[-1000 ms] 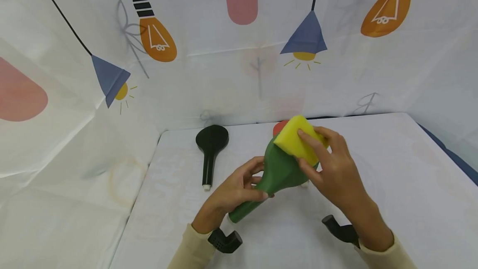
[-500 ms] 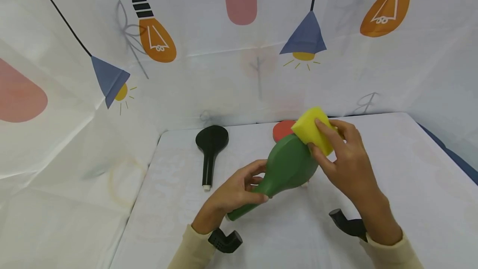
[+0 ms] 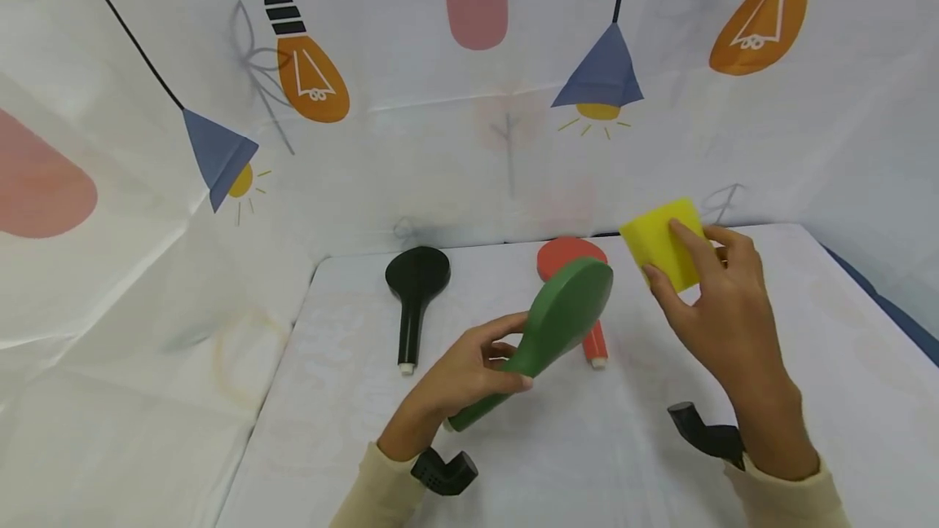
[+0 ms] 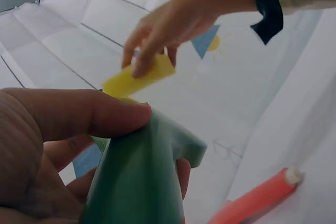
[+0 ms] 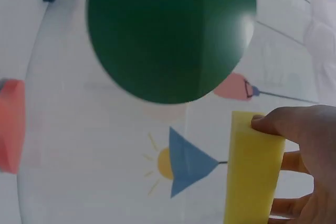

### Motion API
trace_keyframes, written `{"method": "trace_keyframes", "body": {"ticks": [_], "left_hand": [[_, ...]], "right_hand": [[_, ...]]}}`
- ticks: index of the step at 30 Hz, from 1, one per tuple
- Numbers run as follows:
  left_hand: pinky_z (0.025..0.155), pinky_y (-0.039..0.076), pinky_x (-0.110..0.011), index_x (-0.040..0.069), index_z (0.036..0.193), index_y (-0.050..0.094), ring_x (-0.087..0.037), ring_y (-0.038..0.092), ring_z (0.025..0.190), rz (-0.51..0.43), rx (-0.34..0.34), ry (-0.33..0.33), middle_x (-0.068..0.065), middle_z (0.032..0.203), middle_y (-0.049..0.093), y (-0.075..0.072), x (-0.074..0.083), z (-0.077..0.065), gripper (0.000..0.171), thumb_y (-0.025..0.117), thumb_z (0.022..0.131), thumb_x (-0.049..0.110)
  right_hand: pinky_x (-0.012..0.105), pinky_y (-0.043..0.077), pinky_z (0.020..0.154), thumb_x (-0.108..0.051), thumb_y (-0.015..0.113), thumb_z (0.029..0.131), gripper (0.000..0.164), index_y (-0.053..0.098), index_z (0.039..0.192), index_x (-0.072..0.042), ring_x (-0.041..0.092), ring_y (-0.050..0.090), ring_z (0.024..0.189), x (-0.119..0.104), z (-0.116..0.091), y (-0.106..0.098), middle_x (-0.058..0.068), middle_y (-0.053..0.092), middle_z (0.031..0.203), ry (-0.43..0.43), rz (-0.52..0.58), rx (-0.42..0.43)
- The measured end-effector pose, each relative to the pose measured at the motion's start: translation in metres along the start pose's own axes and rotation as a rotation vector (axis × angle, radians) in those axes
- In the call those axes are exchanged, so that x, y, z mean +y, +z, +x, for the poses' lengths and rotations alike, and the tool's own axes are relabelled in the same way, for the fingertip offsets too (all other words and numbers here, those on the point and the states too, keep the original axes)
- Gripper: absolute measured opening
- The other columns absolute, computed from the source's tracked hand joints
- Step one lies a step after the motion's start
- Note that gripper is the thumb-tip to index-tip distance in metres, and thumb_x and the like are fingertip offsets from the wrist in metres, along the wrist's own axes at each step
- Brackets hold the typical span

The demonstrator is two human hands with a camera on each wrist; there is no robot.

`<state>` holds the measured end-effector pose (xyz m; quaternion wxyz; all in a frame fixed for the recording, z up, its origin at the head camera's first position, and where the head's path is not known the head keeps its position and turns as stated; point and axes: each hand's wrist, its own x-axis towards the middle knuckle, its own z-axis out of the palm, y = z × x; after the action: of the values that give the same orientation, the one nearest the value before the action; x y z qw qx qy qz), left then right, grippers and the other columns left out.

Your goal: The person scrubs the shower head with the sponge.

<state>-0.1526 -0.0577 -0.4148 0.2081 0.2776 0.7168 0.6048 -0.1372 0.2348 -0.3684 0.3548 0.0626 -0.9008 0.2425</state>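
My left grip point(image 3: 469, 367) holds a smooth green paddle point(image 3: 561, 314) aslant, its round head up toward the right; my right grip point(image 3: 722, 308) pinches a yellow, block-shaped sponge point(image 3: 660, 247), tilted near that head, apart from it.

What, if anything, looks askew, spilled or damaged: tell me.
Nothing looks spilled or damaged. Only the white backdrop looks untidy, creased at the head view's left. The green paddle is tilted, but the left grip holds it.

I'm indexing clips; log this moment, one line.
left hand: grips green paddle | right hand: holds yellow sponge, apart from green paddle | table: black paddle, red paddle
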Motion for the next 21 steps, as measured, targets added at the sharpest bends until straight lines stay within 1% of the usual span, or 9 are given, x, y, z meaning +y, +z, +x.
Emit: {"method": "trace_keyframes", "body": {"ticks": [2,4,6,8,9,11,13,17,21], "left_hand": [[0.086,0.056,-0.035,0.032,0.146,0.05,-0.02,0.065,0.104,-0.008,0.031,-0.027,-0.002,0.14,0.057,0.0,-0.002,0.001,0.071,0.073,0.084,0.006],[0.084,0.055,-0.037,0.034,0.145,0.05,-0.021,0.065,0.101,-0.024,0.051,-0.045,-0.002,0.138,0.058,0.0,-0.003,0.002,0.071,0.073,0.084,0.007],[0.083,0.055,-0.038,0.034,0.146,0.049,-0.022,0.066,0.099,-0.04,0.063,-0.052,-0.003,0.138,0.058,0.0,-0.004,0.003,0.071,0.073,0.084,0.008],[0.083,0.055,-0.038,0.031,0.145,0.051,-0.022,0.066,0.099,-0.045,0.074,-0.055,-0.003,0.138,0.057,-0.001,-0.004,0.002,0.069,0.074,0.084,0.009],[0.083,0.055,-0.038,0.029,0.144,0.051,-0.022,0.065,0.099,-0.044,0.077,-0.05,-0.004,0.137,0.058,-0.001,-0.004,0.002,0.068,0.074,0.084,0.008],[0.084,0.055,-0.037,0.022,0.142,0.053,-0.021,0.063,0.099,-0.033,0.081,-0.038,-0.008,0.132,0.06,-0.001,-0.003,0.002,0.062,0.073,0.084,0.008],[0.086,0.054,-0.037,0.014,0.137,0.055,-0.02,0.061,0.098,-0.018,0.087,-0.018,-0.012,0.124,0.061,-0.002,-0.003,0.001,0.056,0.073,0.084,0.005],[0.087,0.053,-0.036,0.003,0.13,0.055,-0.019,0.058,0.094,-0.015,0.082,0.023,-0.019,0.113,0.061,-0.002,-0.003,0.001,0.049,0.073,0.084,-0.001],[0.087,0.052,-0.034,0.002,0.129,0.056,-0.018,0.058,0.094,-0.041,0.05,0.038,-0.02,0.113,0.061,-0.001,-0.003,0.002,0.049,0.073,0.083,-0.002]], "right_hand": [[0.059,0.056,0.074,-0.013,0.082,0.08,0.067,0.055,0.141,-0.009,0.042,0.049,0.111,-0.008,-0.004,0.0,0.031,0.045,0.135,-0.079,0.018,0.006],[0.046,0.057,0.078,-0.026,0.077,0.087,0.059,0.057,0.14,-0.01,0.039,0.05,0.112,-0.018,-0.009,0.002,0.029,0.047,0.133,-0.183,0.045,0.008],[0.032,0.054,0.085,-0.04,0.066,0.095,0.053,0.058,0.139,-0.011,0.037,0.05,0.113,-0.03,-0.014,0.005,0.028,0.049,0.132,-0.287,0.08,-0.001],[0.027,0.052,0.082,-0.048,0.052,0.1,0.052,0.061,0.136,-0.012,0.036,0.052,0.112,-0.043,-0.02,0.01,0.026,0.052,0.13,-0.404,0.117,-0.001],[0.027,0.051,0.082,-0.051,0.046,0.101,0.053,0.062,0.135,-0.013,0.036,0.052,0.111,-0.049,-0.023,0.013,0.026,0.054,0.129,-0.461,0.133,-0.004],[0.033,0.054,0.083,-0.045,0.046,0.102,0.048,0.064,0.133,-0.013,0.036,0.054,0.109,-0.06,-0.028,0.02,0.026,0.056,0.128,-0.573,0.163,-0.016],[0.043,0.055,0.078,-0.038,0.046,0.102,0.043,0.065,0.132,-0.013,0.036,0.055,0.106,-0.067,-0.032,0.027,0.025,0.057,0.127,-0.666,0.165,-0.038],[0.046,0.053,0.083,-0.03,0.048,0.1,0.039,0.065,0.132,-0.015,0.037,0.056,0.103,-0.071,-0.037,0.034,0.024,0.058,0.127,-0.738,0.115,-0.083],[0.046,0.055,0.082,-0.028,0.048,0.099,0.039,0.066,0.131,-0.015,0.038,0.057,0.101,-0.067,-0.035,0.038,0.025,0.058,0.125,-0.733,0.093,-0.063]]}}
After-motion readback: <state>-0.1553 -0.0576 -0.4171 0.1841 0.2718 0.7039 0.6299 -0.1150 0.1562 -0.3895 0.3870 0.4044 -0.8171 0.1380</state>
